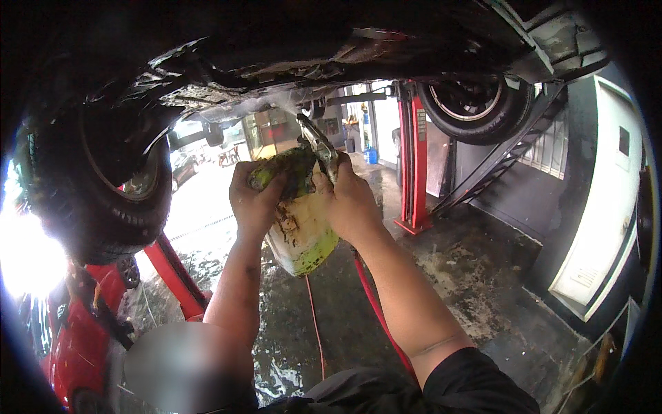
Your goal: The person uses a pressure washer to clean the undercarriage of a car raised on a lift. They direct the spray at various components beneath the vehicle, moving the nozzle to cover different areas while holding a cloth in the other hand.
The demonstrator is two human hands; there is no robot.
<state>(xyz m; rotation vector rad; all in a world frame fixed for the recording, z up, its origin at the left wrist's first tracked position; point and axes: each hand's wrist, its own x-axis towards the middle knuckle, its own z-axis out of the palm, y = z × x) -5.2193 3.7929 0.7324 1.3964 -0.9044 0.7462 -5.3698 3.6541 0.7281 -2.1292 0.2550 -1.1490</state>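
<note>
My right hand (pixel 352 203) is wrapped round a metal spray gun (pixel 318 143), its nozzle pointed up at the underside of a raised car (pixel 276 65). A pale mist (pixel 272 103) hangs by the nozzle. Below the gun is a stained, yellowish-white plastic container (pixel 301 238) with green at its bottom. Its dirty green upper part (pixel 293 169) is gripped by my left hand (pixel 255 196), fingers closed, right beside the gun. How gun and container join is hidden between my hands.
Wheels hang at the left (pixel 131 186) and right (pixel 476 107). A red lift post (pixel 412 165) stands at right. A red hose (pixel 386 317) and a thinner one (pixel 314 317) run down past my arms. The floor (pixel 455 276) is wet. A red car (pixel 83 338) is at lower left.
</note>
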